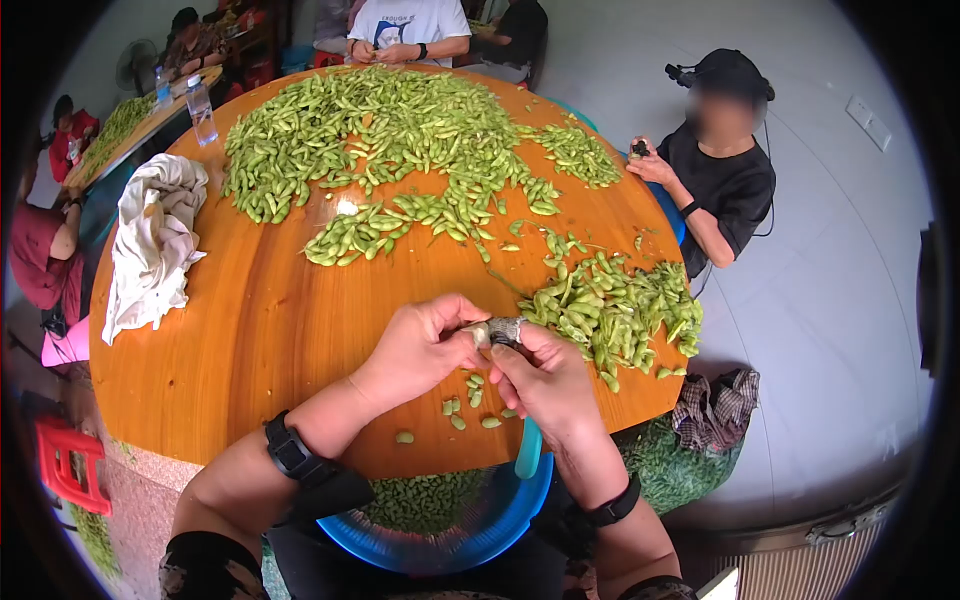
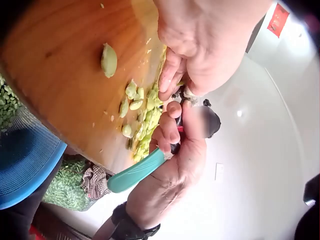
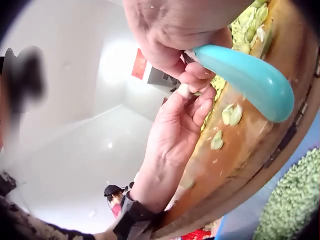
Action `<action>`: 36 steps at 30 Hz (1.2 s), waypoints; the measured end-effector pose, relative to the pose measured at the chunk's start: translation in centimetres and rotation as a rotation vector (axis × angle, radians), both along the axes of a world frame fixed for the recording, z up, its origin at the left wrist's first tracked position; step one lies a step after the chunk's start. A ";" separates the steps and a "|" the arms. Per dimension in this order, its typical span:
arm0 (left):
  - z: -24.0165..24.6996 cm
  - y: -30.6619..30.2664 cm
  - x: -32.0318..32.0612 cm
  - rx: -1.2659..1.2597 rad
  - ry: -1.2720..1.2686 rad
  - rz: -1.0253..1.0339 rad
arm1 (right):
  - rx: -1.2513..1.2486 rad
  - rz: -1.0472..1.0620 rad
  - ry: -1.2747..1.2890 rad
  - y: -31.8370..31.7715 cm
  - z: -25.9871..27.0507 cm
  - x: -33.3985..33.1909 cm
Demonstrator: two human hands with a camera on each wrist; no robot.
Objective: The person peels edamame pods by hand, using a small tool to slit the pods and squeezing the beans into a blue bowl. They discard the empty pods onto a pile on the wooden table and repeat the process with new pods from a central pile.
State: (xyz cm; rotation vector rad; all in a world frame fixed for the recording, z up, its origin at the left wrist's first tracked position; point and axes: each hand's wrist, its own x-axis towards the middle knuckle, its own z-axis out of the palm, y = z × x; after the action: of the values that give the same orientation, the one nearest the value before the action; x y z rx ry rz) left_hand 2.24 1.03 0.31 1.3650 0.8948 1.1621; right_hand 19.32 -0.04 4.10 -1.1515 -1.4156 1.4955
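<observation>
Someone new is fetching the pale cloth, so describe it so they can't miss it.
Find the nearest wooden table, heaped with green pods. On the left edge, near a clear bottle, lies a crumpled off-white cloth. It is plain; the checked cloth sits off the table.

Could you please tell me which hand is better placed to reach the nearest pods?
Probably the right hand: it is closer to the near pods, with the left hand farther off, though the teal handle in the right may hinder.

Bright indoor light, white glare on the tabletop [image 1: 240,330] — fisheye-curved edges, black corners
</observation>
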 end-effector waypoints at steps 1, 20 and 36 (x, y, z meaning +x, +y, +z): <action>0.1 0.0 0.0 0.011 0.022 0.011 | 0.004 -0.004 0.000 -0.1 -0.1 0.1; 4.4 1.8 -3.5 0.350 1.174 0.504 | 0.539 -0.323 -0.603 2.6 -1.1 10.4; 3.1 2.2 -4.3 0.221 0.754 0.342 | 0.396 0.020 -0.299 1.5 0.8 4.8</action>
State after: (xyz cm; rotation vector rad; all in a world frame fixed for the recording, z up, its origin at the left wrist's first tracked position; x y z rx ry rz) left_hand -2.07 3.20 3.41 1.9354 1.6186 1.0132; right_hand 24.15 1.44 4.90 -1.1389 -1.8301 1.0166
